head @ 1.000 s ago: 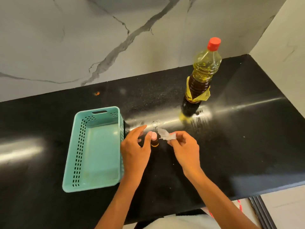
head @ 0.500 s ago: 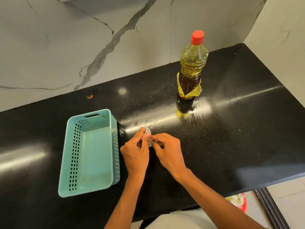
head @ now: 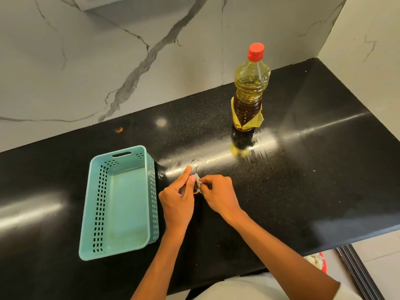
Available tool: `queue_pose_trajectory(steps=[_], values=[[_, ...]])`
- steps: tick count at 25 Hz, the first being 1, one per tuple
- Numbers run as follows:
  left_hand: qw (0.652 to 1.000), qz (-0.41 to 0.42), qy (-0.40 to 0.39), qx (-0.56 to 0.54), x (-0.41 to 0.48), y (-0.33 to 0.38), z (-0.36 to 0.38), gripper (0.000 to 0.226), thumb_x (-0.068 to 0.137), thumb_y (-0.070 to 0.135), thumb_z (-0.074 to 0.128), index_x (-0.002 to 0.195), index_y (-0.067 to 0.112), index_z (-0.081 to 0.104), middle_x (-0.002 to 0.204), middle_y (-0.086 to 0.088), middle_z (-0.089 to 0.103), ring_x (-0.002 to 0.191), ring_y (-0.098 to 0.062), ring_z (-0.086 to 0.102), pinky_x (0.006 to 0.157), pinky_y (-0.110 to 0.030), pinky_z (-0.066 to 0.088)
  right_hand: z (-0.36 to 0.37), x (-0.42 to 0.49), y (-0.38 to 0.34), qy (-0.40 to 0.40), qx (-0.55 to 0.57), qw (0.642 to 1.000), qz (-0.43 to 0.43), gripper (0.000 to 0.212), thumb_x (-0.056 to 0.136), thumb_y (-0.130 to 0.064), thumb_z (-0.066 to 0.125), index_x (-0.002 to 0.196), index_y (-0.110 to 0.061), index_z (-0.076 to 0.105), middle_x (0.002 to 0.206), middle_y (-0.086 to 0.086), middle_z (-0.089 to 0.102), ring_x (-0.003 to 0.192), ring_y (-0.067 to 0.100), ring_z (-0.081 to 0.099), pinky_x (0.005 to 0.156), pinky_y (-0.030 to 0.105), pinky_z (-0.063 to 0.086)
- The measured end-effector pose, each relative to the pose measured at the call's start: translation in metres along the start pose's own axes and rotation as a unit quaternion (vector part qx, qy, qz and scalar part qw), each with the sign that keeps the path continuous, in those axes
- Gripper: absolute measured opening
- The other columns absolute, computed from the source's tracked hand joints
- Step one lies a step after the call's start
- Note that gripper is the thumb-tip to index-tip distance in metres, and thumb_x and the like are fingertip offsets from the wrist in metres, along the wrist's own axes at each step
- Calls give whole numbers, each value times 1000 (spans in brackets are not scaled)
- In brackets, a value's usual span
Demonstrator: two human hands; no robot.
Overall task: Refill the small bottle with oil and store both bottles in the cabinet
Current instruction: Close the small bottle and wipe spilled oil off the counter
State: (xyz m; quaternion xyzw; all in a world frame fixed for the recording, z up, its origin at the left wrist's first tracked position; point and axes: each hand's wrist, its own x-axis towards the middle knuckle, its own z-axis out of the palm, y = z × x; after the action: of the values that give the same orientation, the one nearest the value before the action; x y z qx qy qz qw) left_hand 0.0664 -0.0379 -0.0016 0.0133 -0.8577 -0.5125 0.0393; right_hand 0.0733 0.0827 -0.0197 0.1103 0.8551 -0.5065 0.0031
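Note:
A tall oil bottle (head: 249, 92) with a red cap stands upright at the back right of the black counter (head: 303, 169). The small dark bottle (head: 196, 189) stands between my hands at the counter's middle and is mostly hidden by them. My left hand (head: 177, 195) grips the small bottle from the left. My right hand (head: 216, 191) pinches a small whitish piece (head: 197, 178) at the bottle's top. What the piece is cannot be told.
A teal perforated plastic basket (head: 95, 204), with nothing in it, lies just left of my left hand. The marble wall (head: 108, 61) rises behind the counter and a wall closes the right side. A red object (head: 322, 260) shows on the floor below the counter's front edge.
My right hand has brought the whitish piece from the right onto the small bottle's top. My left hand stays on the bottle. The camera has shifted, so the scene sits differently in the frame.

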Motion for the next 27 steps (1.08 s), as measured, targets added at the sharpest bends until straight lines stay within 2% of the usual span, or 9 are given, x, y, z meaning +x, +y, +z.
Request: queue_pose_trajectory(steps=[2,4,7,9,12,15,17,23,27], values=[[1000,11,-18,7,1,-1,-2,35,95,17,69,128,25,61,113,-3,76,100,10,66,78,-2,51,-2,2,3,-11,0,1000,10,19,93,-14,63,109,-17,73,91,-3,74,81,4,67,81,25,57],[999,28,-37,14,3,-1,-3,37,96,16,67,132,22,60,123,7,69,105,21,60,90,-7,51,-10,0,5,-7,49,999,11,30,93,-13,61,119,-26,67,94,-11,70,82,-2,66,80,15,55],[1000,6,-1,-13,-2,2,-1,39,95,23,70,132,26,61,127,19,61,121,8,58,104,-25,51,-24,-5,9,-9,190,977,93,26,91,-16,61,104,-34,74,94,-16,73,89,-3,68,86,23,56],[998,-15,54,-21,-9,4,0,37,89,28,75,125,26,67,117,20,65,112,2,64,98,-31,55,-26,-12,9,-5,257,957,138,15,90,-26,65,100,-31,76,99,-13,74,96,2,69,93,33,55],[997,-26,73,-15,-17,5,2,31,87,29,78,116,21,75,99,21,70,90,11,68,86,-24,60,-23,-21,6,50,222,968,110,14,90,-33,68,102,-28,71,94,-10,75,90,1,70,88,29,57],[997,-28,62,-25,-15,4,1,26,89,22,77,115,22,75,96,21,71,88,19,66,80,-10,56,-16,-24,1,69,187,979,53,24,89,-23,71,112,-26,67,90,-12,74,86,-5,68,79,10,51],[999,-23,41,-26,-13,3,0,26,90,20,76,116,24,74,94,24,70,87,18,66,78,-7,54,-7,-25,-4,70,127,989,15,19,89,-21,71,108,-23,74,94,-14,73,89,-7,66,76,5,48],[999,-15,-9,-50,-7,-1,-1,24,93,16,73,117,17,75,93,29,69,92,13,69,76,-6,53,-4,-15,-11,89,60,992,-66,17,90,-17,69,104,-21,77,90,-13,69,84,-4,64,72,9,52],[999,13,-30,-36,-6,-2,-5,26,96,16,69,122,20,73,101,25,70,97,13,68,81,-9,54,-11,12,-17,27,10,998,-51,18,89,-16,67,105,-18,77,95,-3,76,88,7,69,82,28,58]])
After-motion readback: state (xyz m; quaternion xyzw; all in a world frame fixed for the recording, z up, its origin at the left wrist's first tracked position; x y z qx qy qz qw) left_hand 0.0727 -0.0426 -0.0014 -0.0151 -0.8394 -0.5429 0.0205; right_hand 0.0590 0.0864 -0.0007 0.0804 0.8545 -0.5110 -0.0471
